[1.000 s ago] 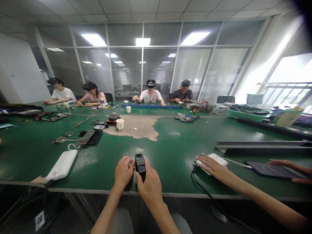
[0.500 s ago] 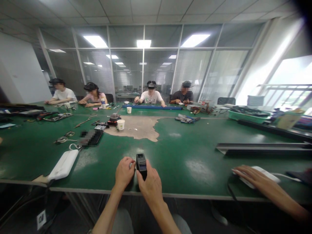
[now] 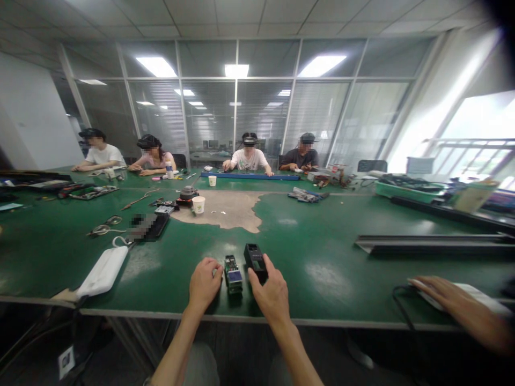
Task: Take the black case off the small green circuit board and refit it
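Note:
A small green circuit board assembly (image 3: 233, 276) with a blue-grey screen stands on the table between my hands. My right hand (image 3: 270, 292) grips a black plastic casing (image 3: 253, 258) by its sides, just right of the board and apart from it. The casing has an open slot at its far end and a window in its face. Left of the board, my left hand (image 3: 206, 282) rests with its fingers curled closed; what they hold, if anything, is hidden.
A white power adapter (image 3: 103, 271) and glasses (image 3: 105, 226) lie left. Paper cups (image 3: 198, 205) stand farther back. Metal channels (image 3: 434, 245) lie right, near another person's hand (image 3: 450, 297) on a white device (image 3: 478, 299). Several people sit across the green table (image 3: 306, 230).
My right hand has moved right with the black casing, off the circuit board, which now shows bare. My left hand has barely moved. The neighbour's hand at right has shifted right.

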The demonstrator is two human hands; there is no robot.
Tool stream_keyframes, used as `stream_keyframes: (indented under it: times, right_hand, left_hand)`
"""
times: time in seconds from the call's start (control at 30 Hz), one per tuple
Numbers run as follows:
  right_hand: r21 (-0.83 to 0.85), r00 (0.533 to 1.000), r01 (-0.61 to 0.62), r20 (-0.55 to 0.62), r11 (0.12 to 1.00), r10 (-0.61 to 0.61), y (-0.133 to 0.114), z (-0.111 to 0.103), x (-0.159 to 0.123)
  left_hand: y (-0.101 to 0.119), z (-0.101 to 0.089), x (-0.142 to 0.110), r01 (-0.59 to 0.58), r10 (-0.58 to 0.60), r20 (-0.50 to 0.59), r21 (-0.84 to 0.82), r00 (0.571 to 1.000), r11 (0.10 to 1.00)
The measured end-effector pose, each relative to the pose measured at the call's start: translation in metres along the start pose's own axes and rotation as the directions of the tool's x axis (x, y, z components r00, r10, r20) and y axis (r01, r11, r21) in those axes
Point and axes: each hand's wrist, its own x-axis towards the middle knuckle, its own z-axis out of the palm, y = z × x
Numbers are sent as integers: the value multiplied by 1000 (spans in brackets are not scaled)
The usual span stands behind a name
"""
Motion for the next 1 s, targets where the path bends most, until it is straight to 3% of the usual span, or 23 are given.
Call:
stream_keyframes:
  times: [0.37, 0.6, 0.8, 1.0]
  right_hand:
    - [-19, 999, 36, -6, 999, -36, 21, 15, -10]
    - [-21, 984, 157, -82, 987, -159, 30, 20, -15]
    - [-25, 980, 153, -127, 988, -155, 29, 20, -15]
    - [11, 990, 130, -63, 991, -129, 27, 17, -15]
  left_hand:
    - [-3, 1, 0, -19, 19, 1, -1, 1000, 1000]
    - [-3, 2, 0, -37, 37, -6, 7, 999, 999]
    - [-4, 2, 0, -30, 30, -9, 13, 1000, 999]
    - [-4, 2, 1, -24, 24, -6, -1, 1000, 1000]
